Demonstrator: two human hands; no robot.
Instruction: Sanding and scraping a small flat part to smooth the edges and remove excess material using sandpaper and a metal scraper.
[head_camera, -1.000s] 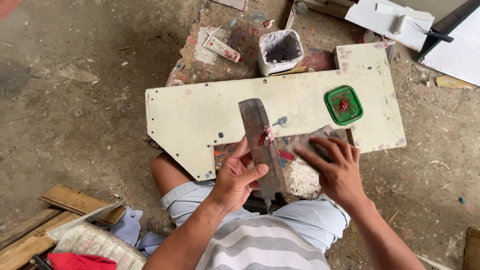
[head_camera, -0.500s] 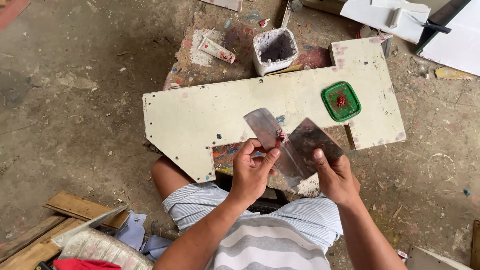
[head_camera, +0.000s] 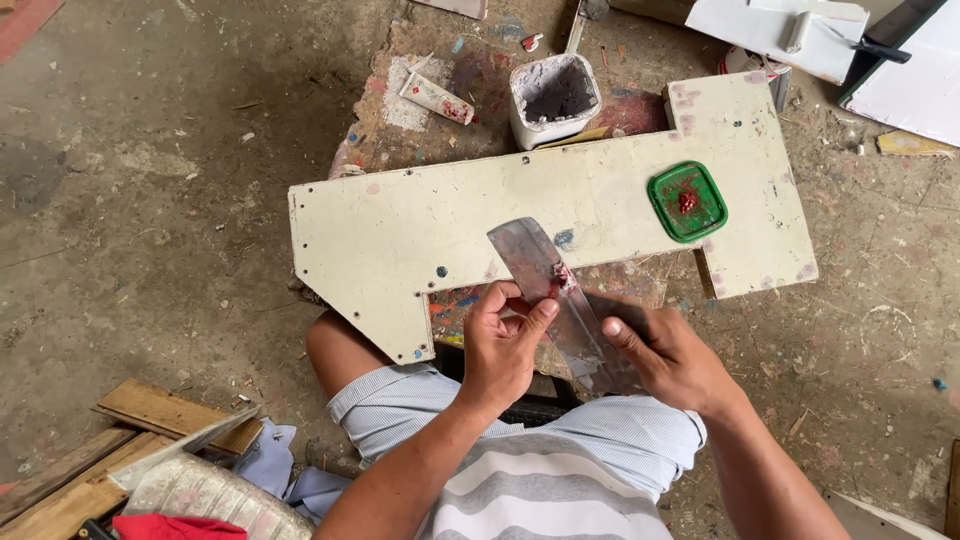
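Over one cream board (head_camera: 450, 215), left hand (head_camera: 503, 345) and right hand (head_camera: 672, 358) grip two metal scrapers (head_camera: 540, 270).

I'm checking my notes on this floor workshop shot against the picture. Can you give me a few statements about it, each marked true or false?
1. The left hand grips a flat metal scraper blade. True.
2. The green lid lies on the bare floor. False: it rests on the cream board.
3. The white tub stands beyond the board's far edge. True.
4. The right hand holds a squeezed tube. False: the tube lies apart, left of the tub; the right hand holds a second blade.
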